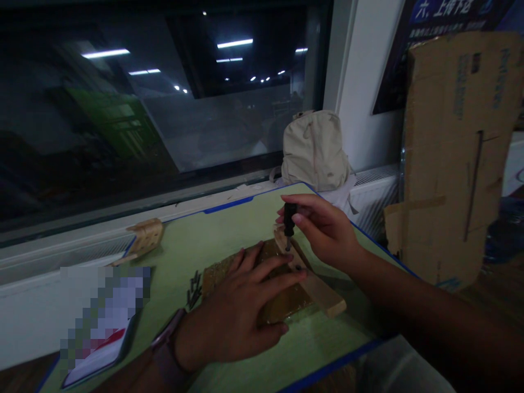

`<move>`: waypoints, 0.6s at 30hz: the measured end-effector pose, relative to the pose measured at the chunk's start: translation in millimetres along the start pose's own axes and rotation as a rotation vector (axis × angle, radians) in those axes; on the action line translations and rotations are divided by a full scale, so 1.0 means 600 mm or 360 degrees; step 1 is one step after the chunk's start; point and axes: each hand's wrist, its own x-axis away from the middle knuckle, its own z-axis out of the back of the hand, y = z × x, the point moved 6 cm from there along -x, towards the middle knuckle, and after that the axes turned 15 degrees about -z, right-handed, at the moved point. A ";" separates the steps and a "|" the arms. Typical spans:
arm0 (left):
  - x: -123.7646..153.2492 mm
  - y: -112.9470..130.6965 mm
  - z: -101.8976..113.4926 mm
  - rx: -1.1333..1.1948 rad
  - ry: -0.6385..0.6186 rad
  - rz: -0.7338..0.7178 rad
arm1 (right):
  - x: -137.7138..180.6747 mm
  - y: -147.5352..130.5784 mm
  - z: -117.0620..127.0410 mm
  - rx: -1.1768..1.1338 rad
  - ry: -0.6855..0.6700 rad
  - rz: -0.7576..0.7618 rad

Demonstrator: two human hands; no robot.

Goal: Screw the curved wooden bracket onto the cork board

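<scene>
My right hand (327,229) grips a short screwdriver (290,215) by its black handle. The tool stands almost upright, its metal shaft pointing down at a light wooden strip (323,292). A dark round spot shows on the strip just below the tip; whether it is a screw head or a hole I cannot tell. My left hand (233,305) lies spread, with two fingertips on the strip and the rest over a shiny brown slab (282,305) beneath it. Left of the slab is a small heap of dark screws (194,288).
The green tabletop (184,240) has a blue edge. A tablet-like panel (106,338), partly pixelated, lies at left. A wooden piece with holes (146,238) sits at the far left edge. Beyond are a beige backpack (314,150), a radiator (374,202) and a large cardboard sheet (454,164).
</scene>
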 end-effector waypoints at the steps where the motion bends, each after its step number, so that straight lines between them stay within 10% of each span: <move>1: -0.001 0.000 0.000 0.0000 0.0002 -0.0002 | 0.000 -0.001 0.002 0.0027 0.0047 0.0020; 7: 0.001 -0.002 -0.003 0.0005 -0.0015 0.0008 | 0.000 -0.020 0.018 0.0328 0.0315 0.0300; 18: 0.000 -0.001 -0.002 0.0009 -0.0010 0.0017 | 0.004 -0.008 -0.004 -0.0020 -0.0035 0.0097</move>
